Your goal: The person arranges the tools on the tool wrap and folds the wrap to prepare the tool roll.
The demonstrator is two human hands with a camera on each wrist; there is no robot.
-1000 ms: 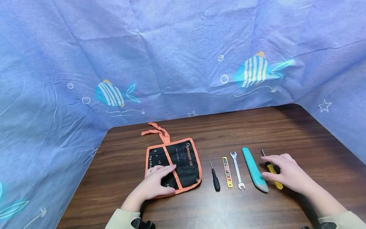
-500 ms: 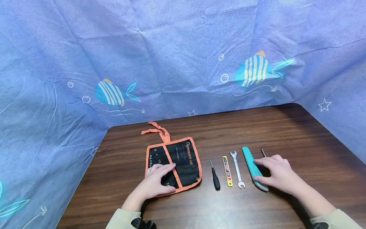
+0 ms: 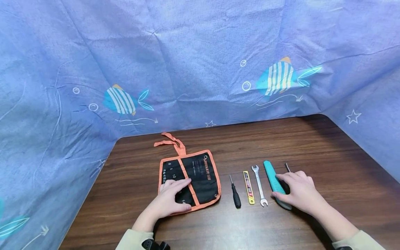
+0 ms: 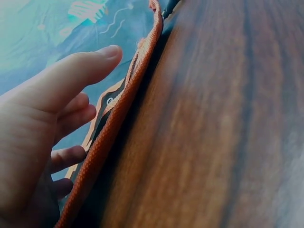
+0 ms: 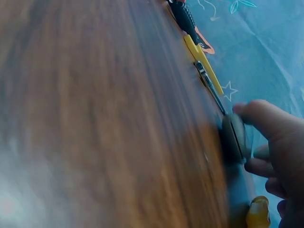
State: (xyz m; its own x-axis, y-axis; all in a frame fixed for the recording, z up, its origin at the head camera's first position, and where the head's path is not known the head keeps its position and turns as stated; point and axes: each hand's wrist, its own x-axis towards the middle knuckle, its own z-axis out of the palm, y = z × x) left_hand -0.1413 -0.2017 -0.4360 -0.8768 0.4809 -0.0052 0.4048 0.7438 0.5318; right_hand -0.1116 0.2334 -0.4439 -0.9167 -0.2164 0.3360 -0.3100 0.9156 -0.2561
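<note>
My left hand [image 3: 167, 201] rests with loosely extended fingers on the left part of a black tool pouch [image 3: 203, 185] edged in orange. In the left wrist view the thumb [image 4: 90, 64] stands above the pouch's orange edge. My right hand [image 3: 301, 194] pinches a teal utility knife [image 3: 272, 175] between thumb and fingers. The knife lies flat on the table, its lower part partly covered by the hand. Behind that hand only the shaft [image 3: 287, 167] of a screwdriver shows from the head; its yellow handle [image 5: 259, 213] appears low in the right wrist view.
Left of the knife lie an open-ended wrench [image 3: 259, 185], a yellow blade pack [image 3: 248, 187] and a black-handled screwdriver [image 3: 235, 194], side by side. Orange ties [image 3: 175, 140] stretch from the pouch's far side. A blue cloth [image 3: 200, 62] hangs behind the wooden table [image 3: 125, 180].
My right hand has moved left from above the yellow screwdriver to the utility knife and taken hold of it. The knife has shifted slightly left. The left hand has stayed on the pouch.
</note>
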